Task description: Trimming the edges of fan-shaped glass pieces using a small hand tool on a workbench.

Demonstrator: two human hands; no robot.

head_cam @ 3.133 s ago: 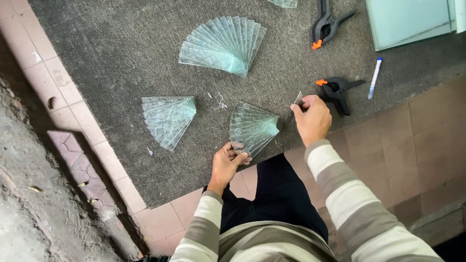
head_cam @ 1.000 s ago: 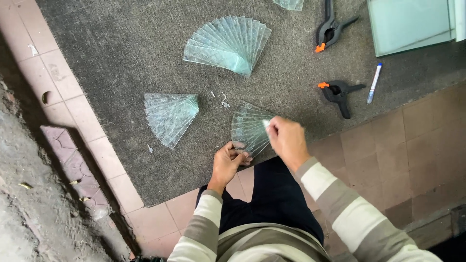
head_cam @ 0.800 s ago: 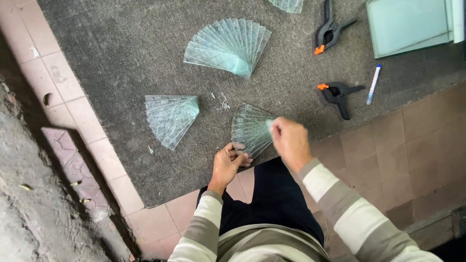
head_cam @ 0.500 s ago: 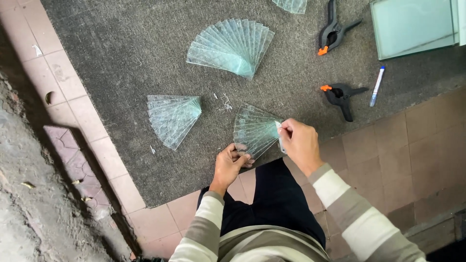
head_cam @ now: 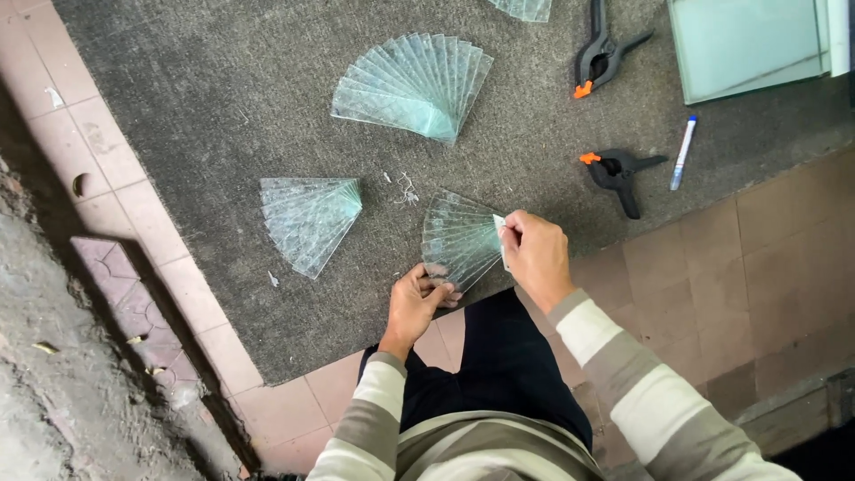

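Observation:
A small fan of overlapping clear glass strips (head_cam: 459,236) lies on a grey carpet mat (head_cam: 223,98) right in front of me. My left hand (head_cam: 417,301) presses down on the fan's narrow pivot end. My right hand (head_cam: 534,256) pinches one glass strip at the fan's right edge. Another small glass fan (head_cam: 307,218) lies to the left. A larger glass fan (head_cam: 414,85) lies farther up the mat. My sleeves are striped grey and cream.
Two black spring clamps with orange tips (head_cam: 601,55) (head_cam: 619,169) lie at the upper right, with a white and blue marker (head_cam: 682,153) beside them. A pale green glass sheet (head_cam: 748,44) fills the top right corner. Brown and pink floor tiles (head_cam: 775,240) border the mat.
My right hand came back from beside the lower clamp to the fan, carrying a glass strip, and now holds it at the fan's right edge. My left hand stayed on the pivot.

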